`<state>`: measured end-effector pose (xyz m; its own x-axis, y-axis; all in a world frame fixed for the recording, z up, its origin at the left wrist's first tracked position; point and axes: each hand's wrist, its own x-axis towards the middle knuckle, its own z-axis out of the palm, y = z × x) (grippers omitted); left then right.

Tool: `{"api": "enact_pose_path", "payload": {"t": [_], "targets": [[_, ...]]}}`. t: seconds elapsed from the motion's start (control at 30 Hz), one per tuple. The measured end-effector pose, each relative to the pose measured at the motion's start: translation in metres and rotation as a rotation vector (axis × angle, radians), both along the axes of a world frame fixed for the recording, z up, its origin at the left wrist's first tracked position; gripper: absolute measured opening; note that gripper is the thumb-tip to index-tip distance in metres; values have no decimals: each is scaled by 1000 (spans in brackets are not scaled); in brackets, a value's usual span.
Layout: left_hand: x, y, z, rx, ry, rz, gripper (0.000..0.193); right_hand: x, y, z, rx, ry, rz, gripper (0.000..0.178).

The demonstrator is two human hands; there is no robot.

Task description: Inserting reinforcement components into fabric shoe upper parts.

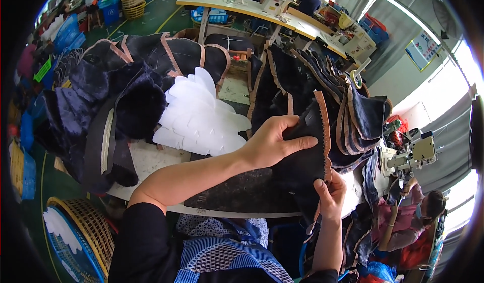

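Observation:
Both my hands hold a black leather-like piece [302, 159] with a brown zigzag-cut strip along its right edge, raised above the table. My left hand [275, 142] reaches across from the left and pinches its upper left part between thumb and fingers. Lower down, my right hand [331, 194] grips the bottom end of the brown edge. Left of my left hand lies a fanned pile of white cut pieces [201, 114]. Behind the held piece, a stack of black pieces with brown edges [353, 116] spreads to the right.
Dark fluffy fabric [101, 106] is heaped at the left, with more brown-edged black panels [191, 56] behind. A wicker basket [93, 227] stands at lower left. Past the worktable are a long sewing table [227, 1] and sewing machines [421, 152]. Another person [408, 217] sits at the right.

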<state>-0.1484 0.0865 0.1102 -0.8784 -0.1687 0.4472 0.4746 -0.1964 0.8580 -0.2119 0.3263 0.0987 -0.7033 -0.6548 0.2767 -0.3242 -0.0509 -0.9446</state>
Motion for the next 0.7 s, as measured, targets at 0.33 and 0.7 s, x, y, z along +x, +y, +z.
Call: {"api": "enact_pose_path", "payload": {"t": [0.33, 0.7], "targets": [[-3, 6, -3, 156, -37, -73, 19, 7, -4, 0, -116, -27, 13, 20], [1, 11, -1, 99, -42, -223, 29, -4, 1, 1, -158, -53, 47, 32]]}}
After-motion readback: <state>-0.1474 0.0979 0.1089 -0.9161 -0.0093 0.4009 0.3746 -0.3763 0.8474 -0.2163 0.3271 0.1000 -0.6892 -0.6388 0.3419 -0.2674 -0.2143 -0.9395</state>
